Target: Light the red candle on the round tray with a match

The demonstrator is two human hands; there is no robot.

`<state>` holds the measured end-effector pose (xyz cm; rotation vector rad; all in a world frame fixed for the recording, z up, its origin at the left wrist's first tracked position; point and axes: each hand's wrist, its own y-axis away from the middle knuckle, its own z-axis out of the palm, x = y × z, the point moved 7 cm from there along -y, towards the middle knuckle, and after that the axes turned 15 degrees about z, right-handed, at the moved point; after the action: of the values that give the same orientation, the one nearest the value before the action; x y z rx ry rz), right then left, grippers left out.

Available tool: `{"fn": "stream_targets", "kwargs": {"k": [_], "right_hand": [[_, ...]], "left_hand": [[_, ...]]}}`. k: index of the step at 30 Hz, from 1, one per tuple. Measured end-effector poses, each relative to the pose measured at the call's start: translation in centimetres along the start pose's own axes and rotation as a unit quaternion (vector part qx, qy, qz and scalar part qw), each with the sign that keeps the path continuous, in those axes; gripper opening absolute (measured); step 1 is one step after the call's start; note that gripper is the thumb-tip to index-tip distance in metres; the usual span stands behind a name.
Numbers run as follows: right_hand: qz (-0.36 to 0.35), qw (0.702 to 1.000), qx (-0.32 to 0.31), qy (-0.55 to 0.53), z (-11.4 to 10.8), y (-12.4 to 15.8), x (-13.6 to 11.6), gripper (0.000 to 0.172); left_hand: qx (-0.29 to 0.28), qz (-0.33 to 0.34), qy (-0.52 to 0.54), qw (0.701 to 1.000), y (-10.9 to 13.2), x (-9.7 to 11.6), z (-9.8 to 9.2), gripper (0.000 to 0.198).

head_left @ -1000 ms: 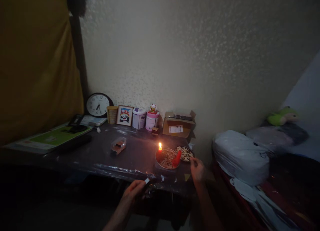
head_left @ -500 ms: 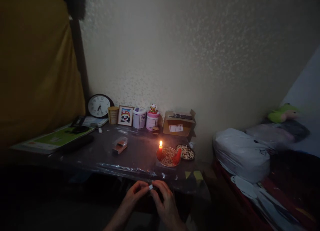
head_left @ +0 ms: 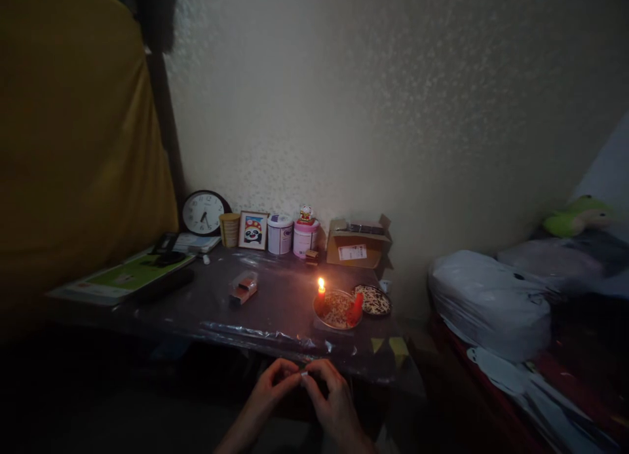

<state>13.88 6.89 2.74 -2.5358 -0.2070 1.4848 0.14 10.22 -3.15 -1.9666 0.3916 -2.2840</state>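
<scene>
My left hand (head_left: 272, 390) and my right hand (head_left: 334, 396) meet in front of the table's near edge. A small white thing (head_left: 303, 374) is pinched between the fingertips of both hands; it is too small and dim to name. Beyond them a round bowl (head_left: 339, 327) of grainy brown-and-white material stands on the table (head_left: 280, 290). A lit red candle (head_left: 321, 293) is upright at the bowl's left side, its flame burning. At the bowl's right side leans an unlit red candle-like piece (head_left: 356, 308). A dish of dark and pale bits (head_left: 373, 299) sits just behind.
Left of the bowl lies a clear-wrapped packet (head_left: 244, 287). Along the wall stand a clock (head_left: 202, 213), a yellow cup (head_left: 229, 230), a framed panda picture (head_left: 253, 230), two tubs (head_left: 280, 235) and a cardboard box (head_left: 356, 247). White bags (head_left: 486, 297) are piled at the right.
The view has shifted slightly, so the table's things appear a little farther right. Both hands still hold the white thing, which shows less between the fingers.
</scene>
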Motion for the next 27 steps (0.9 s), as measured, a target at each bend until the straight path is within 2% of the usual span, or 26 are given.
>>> {"fn": "stream_targets", "kwargs": {"k": [13,24,27], "right_hand": [[0.053,0.998,-0.029,-0.037,0.6,-0.4,0.9,0.010],[0.070,0.994,-0.065,-0.052,1.0,-0.6,1.3,0.015],[0.079,0.992,-0.089,-0.051,1.5,-0.7,2.0,0.021]], "left_hand": [[-0.015,0.016,-0.028,0.999,-0.1,-0.3,-0.3,0.037],[-0.016,0.007,-0.043,0.999,0.3,2.1,0.5,0.030],[-0.003,0.008,-0.030,1.000,0.3,1.9,0.7,0.026]]}}
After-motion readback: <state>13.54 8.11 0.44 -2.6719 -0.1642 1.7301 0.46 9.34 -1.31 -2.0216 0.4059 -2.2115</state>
